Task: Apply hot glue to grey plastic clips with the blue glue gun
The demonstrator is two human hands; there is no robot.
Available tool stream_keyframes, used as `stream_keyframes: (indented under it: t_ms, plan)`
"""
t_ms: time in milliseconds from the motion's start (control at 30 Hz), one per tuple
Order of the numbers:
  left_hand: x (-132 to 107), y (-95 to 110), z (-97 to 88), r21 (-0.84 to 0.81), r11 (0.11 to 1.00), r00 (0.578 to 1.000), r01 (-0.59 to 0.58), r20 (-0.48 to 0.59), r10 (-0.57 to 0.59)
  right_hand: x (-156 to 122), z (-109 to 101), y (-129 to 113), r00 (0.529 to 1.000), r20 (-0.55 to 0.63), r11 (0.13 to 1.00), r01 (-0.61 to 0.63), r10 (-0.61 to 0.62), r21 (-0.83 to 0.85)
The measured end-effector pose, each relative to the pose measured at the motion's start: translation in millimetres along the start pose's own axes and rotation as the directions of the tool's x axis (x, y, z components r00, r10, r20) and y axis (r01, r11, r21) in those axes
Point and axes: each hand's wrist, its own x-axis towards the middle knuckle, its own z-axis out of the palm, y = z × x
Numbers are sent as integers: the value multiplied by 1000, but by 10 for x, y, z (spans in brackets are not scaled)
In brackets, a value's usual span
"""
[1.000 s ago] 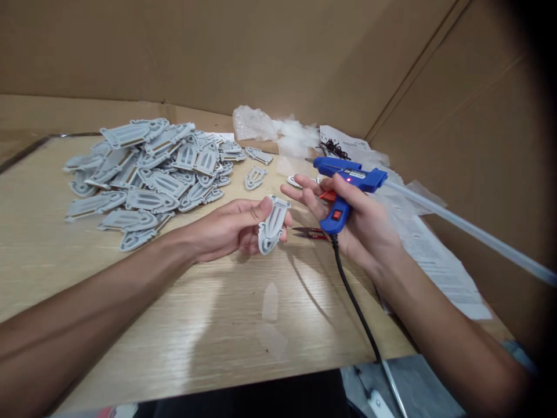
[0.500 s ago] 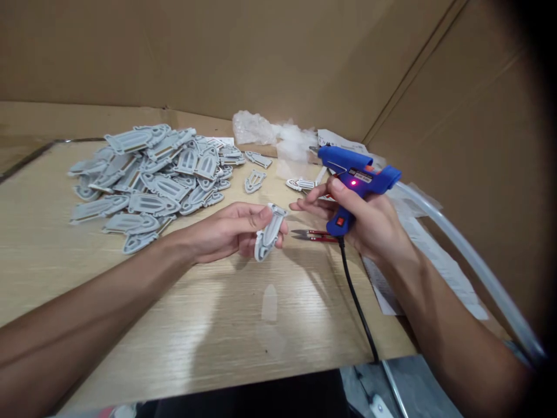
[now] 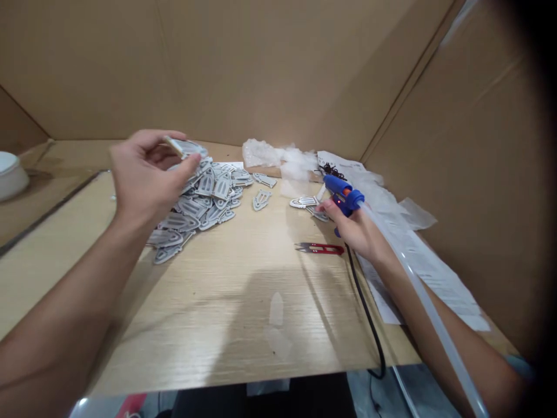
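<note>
My left hand (image 3: 150, 174) is closed on a grey pointed plastic piece (image 3: 188, 147), held over the pile of similar grey pieces (image 3: 209, 200). My right hand (image 3: 354, 229) grips a blue glue gun (image 3: 343, 194), its small light lit and a clear glue stick (image 3: 413, 276) running out of the back. Just left of the gun lies a white-faced piece with dark lines (image 3: 304, 202). Below it, red thread snips (image 3: 322, 248) rest on the table. Two loose grey pieces (image 3: 261, 200) sit to the right of the pile.
Cardboard walls (image 3: 261, 75) stand behind and to the right. Crumpled bubble wrap (image 3: 261, 152), dark stringy bits (image 3: 333, 171) and printed papers (image 3: 426, 273) lie at the back and right. A black cord (image 3: 363, 302) hangs over the table's front edge. A white round container (image 3: 11, 174) stands far left.
My left hand has moved from the table's middle to above the pile, with a grey piece in it. My right hand has turned the glue gun away, uncovering the snips.
</note>
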Motion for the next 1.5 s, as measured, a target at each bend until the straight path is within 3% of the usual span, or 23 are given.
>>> stream_keyframes:
  t_ms: [100,200,267,367,533,633,733,800,833,900,1000,1100,1200,1267,1333,1433,1500]
  plan:
    - [134,-191,-154,200,978,989,62,-144,-33,33,-28,102,995,-104,998,7,-13,-65]
    - [157,-320,-260,479,865,975,149,-218,-46,78,-49,232,988,-139,990,56,-73,-126]
    - [132,-328,-288,616,778,975,120,-222,26,120,-40,292,987,-98,983,110,-125,-149]
    - [76,-252,-248,707,707,950,-16,-209,231,206,47,304,974,-19,954,216,-224,-209]
    - [-81,-156,4,673,693,911,-257,-70,407,324,286,218,967,108,907,252,-229,-337]
    - [-252,-94,154,575,688,863,-443,64,502,330,310,176,980,57,903,197,-190,-381]
    - [-462,50,249,400,765,863,-504,189,469,302,242,120,984,-53,930,144,-172,-337]
    - [-609,164,297,256,867,881,-427,334,336,271,194,61,984,-106,963,112,-141,-244]
    - [-682,211,321,190,927,878,-324,427,219,251,177,24,986,-118,979,97,-119,-180]
    - [-822,271,376,93,996,810,-17,585,-41,199,164,-64,992,-98,997,74,-75,-15]
    - [-1001,266,469,-7,929,689,370,673,-269,82,187,-219,993,113,974,18,-45,224]
    - [-1106,209,546,-87,842,626,532,711,-322,-72,230,-358,924,380,944,-84,-45,318]
    - [-1115,163,582,-102,790,580,604,737,-348,-221,238,-441,902,425,957,-57,-72,283]
    - [-1068,129,579,-83,790,617,607,675,-404,-287,188,-463,915,393,979,8,-89,203]
    - [-992,78,560,-60,804,693,592,548,-469,-310,83,-467,892,442,994,73,-99,76]
    - [-877,-18,523,-44,817,777,575,340,-529,-270,-144,-443,775,624,984,169,-97,-56]
    - [-835,-69,512,-41,797,774,602,272,-571,-226,-285,-416,715,694,975,204,-86,-90]
